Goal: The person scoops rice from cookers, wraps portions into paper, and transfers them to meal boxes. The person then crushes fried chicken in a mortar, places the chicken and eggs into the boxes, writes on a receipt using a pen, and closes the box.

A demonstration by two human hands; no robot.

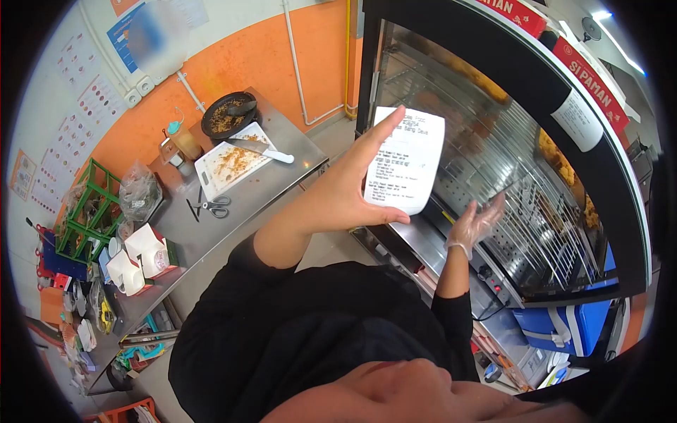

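Note:
My left hand (345, 190) grips a white printed receipt (416, 158) by its edge, with the thumb below and the fingers above. The receipt is held up in front of the glass display case (613, 211), its rows of black text facing me. My right hand (476, 225) wears a clear plastic glove and holds nothing. Its fingers are stretched out near the case's glass and wire racks (543, 240). Whether they touch the glass, I cannot tell. Golden-brown food (557, 158) lies inside the case.
On the steel table (190, 243) at left are a black pan (229, 116), a white cutting board (215, 176) with crumbs, a knife (261, 149), scissors (215, 206) and open food boxes (148, 254). A blue cooler bag (564, 331) stands below the case.

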